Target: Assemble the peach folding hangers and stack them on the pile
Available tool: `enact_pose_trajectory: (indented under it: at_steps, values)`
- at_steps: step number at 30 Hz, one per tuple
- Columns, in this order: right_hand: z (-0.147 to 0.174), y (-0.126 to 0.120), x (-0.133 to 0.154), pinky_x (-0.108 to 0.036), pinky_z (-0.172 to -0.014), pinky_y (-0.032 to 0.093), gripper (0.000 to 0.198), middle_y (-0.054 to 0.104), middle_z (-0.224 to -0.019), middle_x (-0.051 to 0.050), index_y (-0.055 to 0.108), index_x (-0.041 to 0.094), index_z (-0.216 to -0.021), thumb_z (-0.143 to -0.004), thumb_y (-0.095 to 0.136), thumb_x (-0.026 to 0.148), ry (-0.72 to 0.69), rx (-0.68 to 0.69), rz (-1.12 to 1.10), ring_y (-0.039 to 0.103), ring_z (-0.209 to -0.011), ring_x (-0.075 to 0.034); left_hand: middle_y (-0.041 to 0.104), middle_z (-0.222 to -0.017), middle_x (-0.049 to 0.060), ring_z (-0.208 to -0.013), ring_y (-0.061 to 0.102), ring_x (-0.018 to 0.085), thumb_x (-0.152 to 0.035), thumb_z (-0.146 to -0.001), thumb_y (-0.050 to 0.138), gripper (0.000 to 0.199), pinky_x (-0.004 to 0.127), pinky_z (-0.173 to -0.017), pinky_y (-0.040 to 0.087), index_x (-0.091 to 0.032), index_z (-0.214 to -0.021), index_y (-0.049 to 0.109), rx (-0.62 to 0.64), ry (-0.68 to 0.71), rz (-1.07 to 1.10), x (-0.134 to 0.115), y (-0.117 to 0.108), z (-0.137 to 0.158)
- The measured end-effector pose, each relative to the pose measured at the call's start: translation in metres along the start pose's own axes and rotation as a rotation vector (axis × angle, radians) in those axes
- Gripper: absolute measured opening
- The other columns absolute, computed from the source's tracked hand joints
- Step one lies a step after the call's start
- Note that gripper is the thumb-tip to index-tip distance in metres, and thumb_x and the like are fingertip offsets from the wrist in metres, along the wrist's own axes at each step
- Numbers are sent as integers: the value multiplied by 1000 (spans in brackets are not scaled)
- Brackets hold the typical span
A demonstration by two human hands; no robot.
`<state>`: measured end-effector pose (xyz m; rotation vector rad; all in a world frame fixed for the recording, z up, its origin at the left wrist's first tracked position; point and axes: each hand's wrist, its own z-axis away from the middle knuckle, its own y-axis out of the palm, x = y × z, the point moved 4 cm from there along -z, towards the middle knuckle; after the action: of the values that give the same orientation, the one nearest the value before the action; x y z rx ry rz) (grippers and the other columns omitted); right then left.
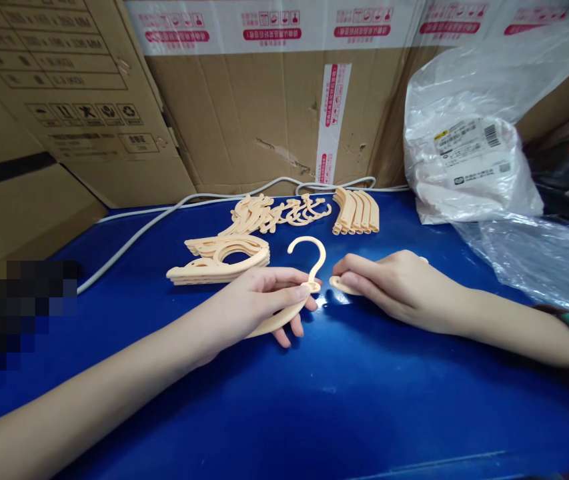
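Observation:
My left hand [269,293] is closed on a cream plastic hanger arm [279,320], its thumb on the end where a hanger hook [320,257] stands upright. Just to the right, my right hand [389,283] pinches another cream hanger arm [341,285]. Its flat end points at the hook joint, with a small gap between them; most of this piece is hidden by the fingers. Behind my left hand lies a stack of folded hanger pieces [214,267]. Farther back are a heap of loose hooks and small parts [269,213] and a row of curved hanger arms [357,212].
A blue table [284,413] lies under everything. Cardboard boxes [244,107] wall off its back and left. A grey cable [134,243] runs along the back. Clear plastic bags [469,167], one with a label, lie at the right.

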<state>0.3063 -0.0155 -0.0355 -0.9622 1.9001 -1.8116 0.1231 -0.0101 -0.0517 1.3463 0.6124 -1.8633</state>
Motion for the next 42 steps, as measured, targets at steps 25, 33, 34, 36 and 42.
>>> enact_pose_trajectory:
  at_steps: [25,33,34,36,42]
  values:
    - [3,7,27,-26,-53,33,35,58,-66,1,56,19,-82,-103,32,33,-324,-221,388,53,-51,-11,66,-57,1,-51,60,9,-36,-88,62,23,14,-50,47,-15,-90,71,-93,-132,-79,-2,2,4]
    - [4,2,30,-26,-56,38,39,58,-66,0,58,17,-77,-103,33,33,-340,-252,317,53,-54,-11,69,-65,2,-59,62,10,-38,-88,62,25,15,-54,50,-16,-88,73,-6,-112,-70,0,0,6]
    - [4,2,30,-26,-56,38,40,58,-66,0,58,17,-76,-103,33,33,-341,-252,314,53,-54,-11,69,-66,2,-59,62,10,-38,-88,63,24,15,-54,50,-16,-88,73,-7,-106,-66,0,0,6]
    - [4,2,30,-26,-56,39,41,59,-66,0,58,17,-76,-103,32,33,-342,-245,309,54,-55,-11,70,-69,3,-62,63,11,-37,-87,64,23,15,-54,50,-17,-88,74,-7,-95,-62,-1,0,6]
    - [4,4,30,-26,-56,38,41,59,-64,0,59,17,-77,-103,32,33,-330,-222,290,54,-54,-11,71,-71,3,-62,62,10,-34,-87,64,20,14,-52,49,-18,-87,76,-24,-90,-38,0,2,7]
